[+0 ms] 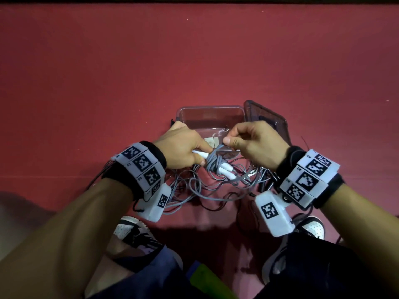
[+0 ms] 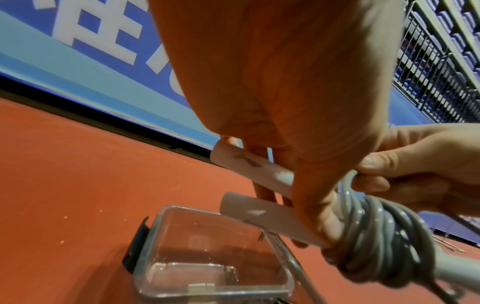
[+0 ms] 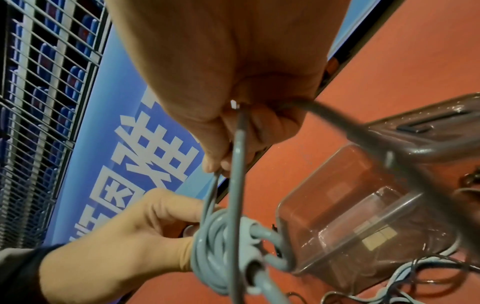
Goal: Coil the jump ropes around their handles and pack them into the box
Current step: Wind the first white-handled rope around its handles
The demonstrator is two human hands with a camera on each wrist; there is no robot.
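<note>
My left hand (image 1: 183,147) grips two white jump-rope handles (image 1: 218,167) side by side, thumb pressed on them. Several turns of grey rope (image 1: 212,164) are wound round the pair; the coil (image 2: 376,232) shows beside my left thumb and the handles (image 2: 262,168). My right hand (image 1: 248,143) pinches a strand of the same grey rope (image 3: 239,148) just above the coil (image 3: 213,242). The clear plastic box (image 1: 190,112) sits open on the red floor right behind both hands. Loose rope (image 1: 198,190) lies tangled on the floor below the hands.
The box's dark tinted lid (image 1: 274,121) lies to its right. A black clip (image 2: 137,244) sits on the box's left side. My two shoes (image 1: 133,231) are near the tangle. A blue banner wall (image 2: 78,51) and fenced seating border the red floor (image 1: 129,72).
</note>
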